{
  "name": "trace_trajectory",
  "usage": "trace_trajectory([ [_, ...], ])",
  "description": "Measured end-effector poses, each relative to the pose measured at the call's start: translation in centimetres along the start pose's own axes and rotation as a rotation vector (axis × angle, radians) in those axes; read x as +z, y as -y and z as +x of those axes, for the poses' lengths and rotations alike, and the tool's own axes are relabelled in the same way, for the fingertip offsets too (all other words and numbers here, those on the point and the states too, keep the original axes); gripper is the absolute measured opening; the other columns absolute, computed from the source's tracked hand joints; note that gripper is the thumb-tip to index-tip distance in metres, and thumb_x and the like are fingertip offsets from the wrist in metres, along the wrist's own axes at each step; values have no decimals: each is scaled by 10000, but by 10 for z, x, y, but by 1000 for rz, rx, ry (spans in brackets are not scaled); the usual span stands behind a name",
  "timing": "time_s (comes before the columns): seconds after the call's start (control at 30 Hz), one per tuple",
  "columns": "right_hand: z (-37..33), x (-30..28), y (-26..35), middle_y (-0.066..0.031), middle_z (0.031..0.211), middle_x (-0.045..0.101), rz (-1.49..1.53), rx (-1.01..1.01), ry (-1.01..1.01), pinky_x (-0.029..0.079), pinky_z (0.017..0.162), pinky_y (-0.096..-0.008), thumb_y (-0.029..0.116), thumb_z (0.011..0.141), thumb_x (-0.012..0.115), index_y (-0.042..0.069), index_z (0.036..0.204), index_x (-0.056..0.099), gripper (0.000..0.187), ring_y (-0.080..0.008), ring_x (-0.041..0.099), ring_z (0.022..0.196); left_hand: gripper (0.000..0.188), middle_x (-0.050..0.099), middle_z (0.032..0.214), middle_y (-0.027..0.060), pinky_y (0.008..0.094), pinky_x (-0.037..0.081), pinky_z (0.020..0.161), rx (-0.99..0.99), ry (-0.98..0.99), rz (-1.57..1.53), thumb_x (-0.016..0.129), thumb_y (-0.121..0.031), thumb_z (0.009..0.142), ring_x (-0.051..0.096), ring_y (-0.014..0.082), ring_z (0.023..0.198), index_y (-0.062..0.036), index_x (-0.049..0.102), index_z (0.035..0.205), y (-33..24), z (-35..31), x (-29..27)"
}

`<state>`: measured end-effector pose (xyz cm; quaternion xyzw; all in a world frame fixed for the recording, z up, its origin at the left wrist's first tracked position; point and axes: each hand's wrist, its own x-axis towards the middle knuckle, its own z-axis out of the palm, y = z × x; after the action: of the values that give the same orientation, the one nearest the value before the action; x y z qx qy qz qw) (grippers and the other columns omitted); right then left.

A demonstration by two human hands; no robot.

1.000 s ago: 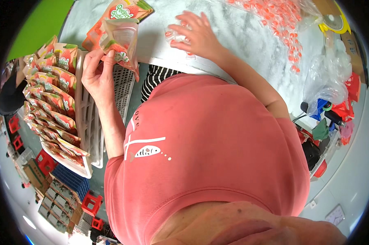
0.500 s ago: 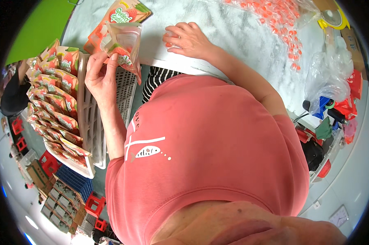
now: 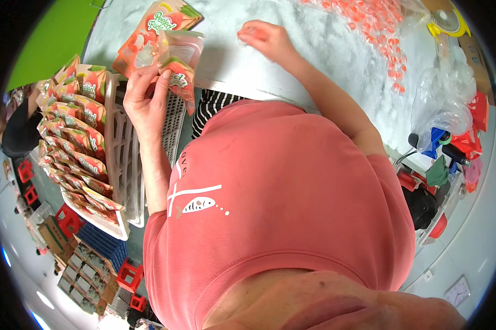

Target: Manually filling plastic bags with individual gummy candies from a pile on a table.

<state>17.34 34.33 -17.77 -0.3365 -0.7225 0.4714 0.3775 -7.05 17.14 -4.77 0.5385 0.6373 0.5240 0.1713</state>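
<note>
The left hand (image 3: pixel 147 97) pinches an open fruit-printed pouch (image 3: pixel 179 77) by its side, the pouch jutting out to that hand's right. It looks light, floppy and slick, so a side edge seems the best hold. Well to its right, over the table (image 3: pixel 325 52), the right hand (image 3: pixel 271 44) has its fingers bunched on what seem wrapped sweets (image 3: pixel 253 34), small and perhaps soft.

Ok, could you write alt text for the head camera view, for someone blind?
A person's left hand pinches an open fruit-printed pouch while the right hand curls over a white table, apparently around wrapped red candies. More wrapped candies lie scattered at upper right; matching pouches fill a white crate at left.
</note>
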Motion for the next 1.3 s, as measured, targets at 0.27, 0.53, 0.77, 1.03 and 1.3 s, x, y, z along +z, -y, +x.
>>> trace_trajectory([
  [0.27,15,-39,82,-61,1239,627,522,67,199,504,918,-308,154,1035,549,-4,1165,646,226,-163,638,1028,212,671,908,67,246,526,664,88,181,169,775,-27,853,650,127,742,-17,747,1063,-11,10,35],
  [0.53,14,-48,106,-61,1029,684,70,-21,290,520,849,-261,153,939,717,48,1145,680,234,-119,659,966,205,635,831,63,274,490,612,192,215,196,770,-45,855,604,141,693,-25,751,1058,-24,23,61],
  [0.77,11,-56,127,-121,1083,643,-374,43,355,512,846,-351,329,1019,577,80,1172,663,305,-254,650,983,197,623,813,65,292,500,634,238,263,278,754,-67,866,609,174,700,-54,756,1062,-26,24,71],
  [1.03,9,-50,111,-110,1044,647,-269,-114,106,522,812,-396,290,1049,511,104,1182,637,261,-299,657,910,197,643,830,75,292,502,624,216,289,256,755,-72,867,617,179,689,-47,753,1062,-28,27,78],
  [1.3,2,-54,108,-70,988,668,-543,-198,117,540,745,-418,267,1034,528,96,1114,648,223,-308,670,850,201,648,839,81,286,510,626,141,314,176,752,-65,870,630,175,697,-29,747,1067,-28,27,83],
])
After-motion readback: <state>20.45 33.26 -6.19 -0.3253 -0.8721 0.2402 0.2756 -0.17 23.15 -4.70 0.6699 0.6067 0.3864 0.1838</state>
